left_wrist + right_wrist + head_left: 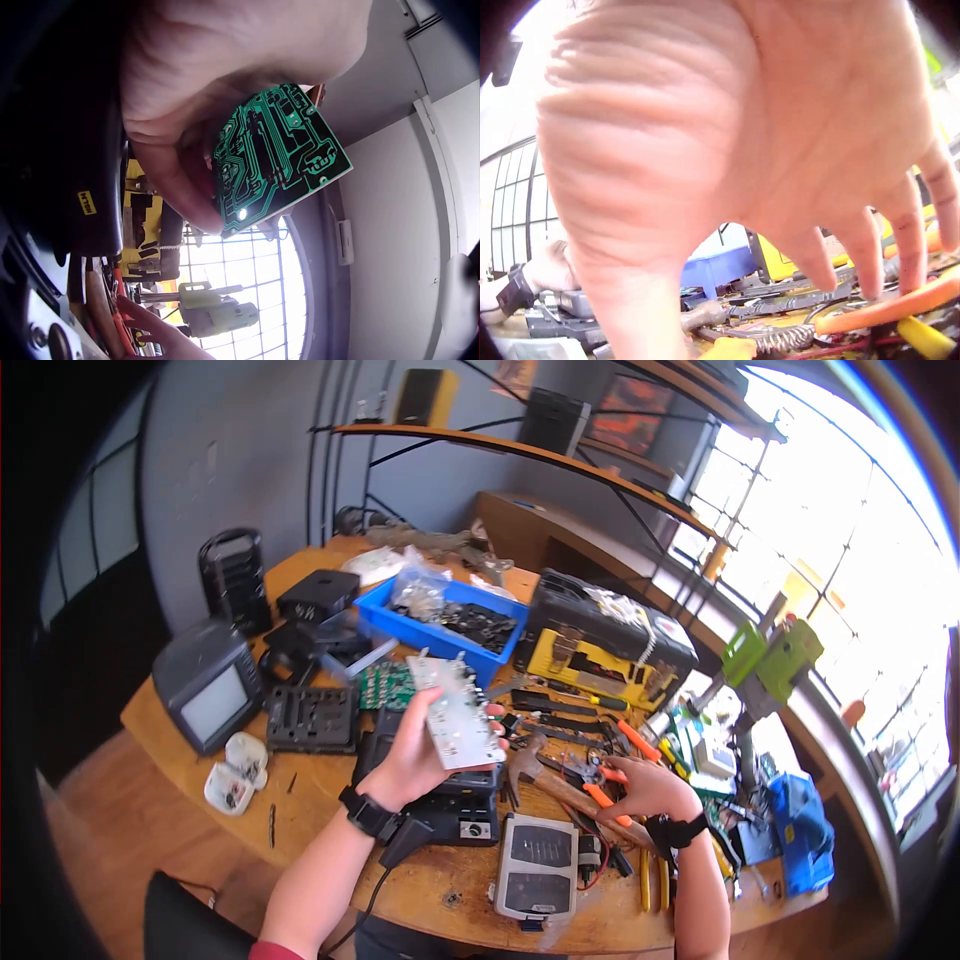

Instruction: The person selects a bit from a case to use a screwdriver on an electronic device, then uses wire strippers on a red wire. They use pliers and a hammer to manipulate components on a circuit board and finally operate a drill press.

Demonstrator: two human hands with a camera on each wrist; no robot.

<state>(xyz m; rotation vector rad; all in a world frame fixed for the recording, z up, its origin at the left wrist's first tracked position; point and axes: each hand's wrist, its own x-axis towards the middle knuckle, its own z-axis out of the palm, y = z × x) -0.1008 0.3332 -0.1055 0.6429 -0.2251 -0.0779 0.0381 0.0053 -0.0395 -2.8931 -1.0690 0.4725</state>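
My left hand (pixel 402 758) grips a circuit board (pixel 455 722) by its edges above the middle of the table, pale side up. The left wrist view shows the green-and-black traced underside of that board (pixel 281 142), thumb and fingers around its edge. Over the tools on the right hovers my right hand (pixel 655 792), fingers spread and pointing down. Just under its fingertips lies a pair of orange-handled pliers (pixel 889 311), its coiled spring showing in the right wrist view. Beside them a hammer (pixel 575 792) with a wooden handle lies slantwise.
A blue bin (pixel 400 628) of black parts and a black-yellow toolbox (pixel 590 660) stand at the back. On the left are a small monitor (pixel 208 685) and a black tray (pixel 312 720). A grey-white case (pixel 537 868) lies in front; a green drill stand (pixel 765 660) rises right.
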